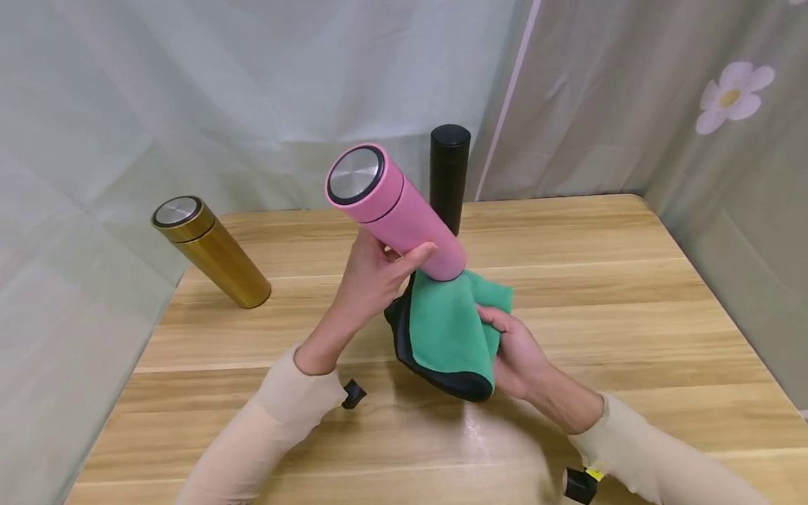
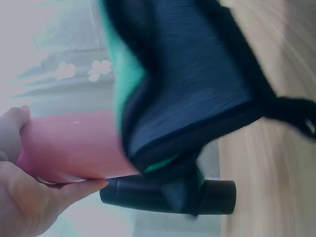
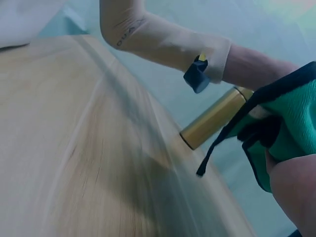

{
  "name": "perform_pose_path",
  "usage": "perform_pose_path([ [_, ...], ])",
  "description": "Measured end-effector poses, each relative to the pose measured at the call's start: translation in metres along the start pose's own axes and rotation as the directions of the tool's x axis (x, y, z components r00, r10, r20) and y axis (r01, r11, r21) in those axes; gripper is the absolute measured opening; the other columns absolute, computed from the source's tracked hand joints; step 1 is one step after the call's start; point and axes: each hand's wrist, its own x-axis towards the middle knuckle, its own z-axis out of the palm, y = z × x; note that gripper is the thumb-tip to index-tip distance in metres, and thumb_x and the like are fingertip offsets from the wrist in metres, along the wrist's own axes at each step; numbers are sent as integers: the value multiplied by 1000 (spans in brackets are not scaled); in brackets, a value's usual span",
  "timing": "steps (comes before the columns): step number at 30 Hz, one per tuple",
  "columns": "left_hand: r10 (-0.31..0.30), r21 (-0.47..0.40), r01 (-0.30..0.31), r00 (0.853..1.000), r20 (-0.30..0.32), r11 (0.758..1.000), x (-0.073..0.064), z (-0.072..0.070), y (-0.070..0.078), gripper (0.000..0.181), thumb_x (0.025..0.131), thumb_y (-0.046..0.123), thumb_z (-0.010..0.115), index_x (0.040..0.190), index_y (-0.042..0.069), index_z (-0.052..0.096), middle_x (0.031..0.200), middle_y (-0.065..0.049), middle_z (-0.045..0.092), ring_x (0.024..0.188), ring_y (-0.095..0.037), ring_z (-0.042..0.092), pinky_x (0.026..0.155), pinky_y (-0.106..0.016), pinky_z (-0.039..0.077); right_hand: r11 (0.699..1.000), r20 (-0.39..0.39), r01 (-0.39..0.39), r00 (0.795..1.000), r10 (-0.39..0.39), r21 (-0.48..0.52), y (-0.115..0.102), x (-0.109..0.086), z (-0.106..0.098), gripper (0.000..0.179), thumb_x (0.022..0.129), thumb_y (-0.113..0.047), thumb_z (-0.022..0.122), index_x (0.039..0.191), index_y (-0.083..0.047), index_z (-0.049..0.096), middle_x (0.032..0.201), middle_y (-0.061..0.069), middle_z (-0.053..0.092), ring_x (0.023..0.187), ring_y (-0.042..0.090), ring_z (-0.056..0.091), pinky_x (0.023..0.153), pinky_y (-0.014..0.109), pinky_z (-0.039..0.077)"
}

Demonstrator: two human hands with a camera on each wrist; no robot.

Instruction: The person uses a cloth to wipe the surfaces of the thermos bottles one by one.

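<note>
The left grip [image 1: 371, 279] curls round a tilted pink bottle [image 1: 413, 221]; the right grip [image 1: 522, 352] pinches a green cloth [image 1: 449, 328] near its base.

Head cam's bright & sharp, soft diffuse light (can't tell exact source), w/ a small glare spot abt 5 o'clock on the table [image 1: 631, 315] & soft shadows below my cloth [image 1: 451, 326] and R forearm [image 1: 562, 396]. L wrist cam's hazy, washed out twd 10 o'clock, cloth blurred nr 1. R wrist cam's cool & soft, wood grain smeared, broad shadow from 11 to 5 o'clock, pale pinkish glow approx 2.
</note>
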Motion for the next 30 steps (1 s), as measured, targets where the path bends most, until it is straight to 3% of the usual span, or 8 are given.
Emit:
perform_pose_path([
  [10,-75,-53,77,996,39,996,-3,-1,2,47,94,5,75,134,3,52,124,-10,65,112,-24,65,94,-41,58,995,-148,57,987,-69,-82,-15,-13,-10,20,113,-31,38,124,-14,42,109,-4,60,98,13,64,87,28,55],
  [19,-142,-25,144,988,68,989,-9,0,1,51,94,10,77,137,5,50,128,-9,64,115,-24,65,93,-41,58,981,-92,179,979,-185,-69,-31,-8,-11,22,115,-27,29,128,-12,36,114,-1,59,103,13,64,90,27,55],
  [30,-126,-38,129,989,74,991,-12,0,4,50,95,7,74,138,5,50,129,-9,64,116,-23,65,94,-41,58,982,-50,183,982,-185,-38,-45,15,-8,21,115,-28,32,124,-11,41,111,-1,59,102,12,64,88,25,56],
])
